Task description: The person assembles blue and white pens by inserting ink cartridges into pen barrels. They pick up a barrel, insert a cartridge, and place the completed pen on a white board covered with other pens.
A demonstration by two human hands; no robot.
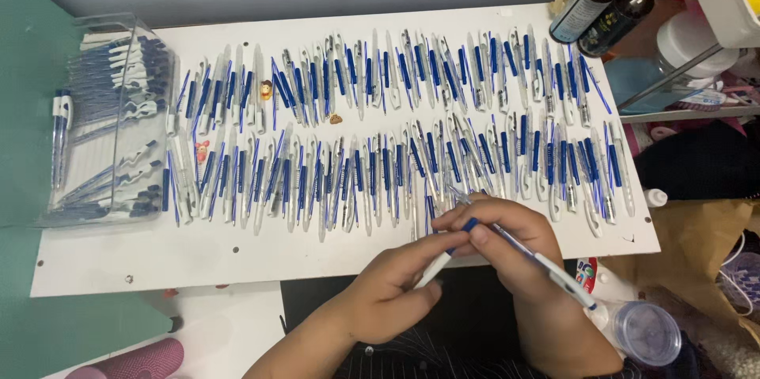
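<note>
1. A white rectangular board (237, 256) fills the centre of the frame, covered by two rows of blue-and-white pen parts (396, 122).
2. A clear plastic box (111, 122) of pens sits at left.
3. At lower centre, the left hand (392, 292) pinches a white pen barrel (435, 268).
4. The right hand (514, 244) grips a blue-and-white ballpoint pen (546, 264), meeting the barrel.

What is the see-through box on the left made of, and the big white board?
The box looks like clear, glossy plastic: the pens inside show through its walls, which catch the light. The white board looks smooth and matte, maybe painted wood or laminate; small screw holes dot it.
</note>
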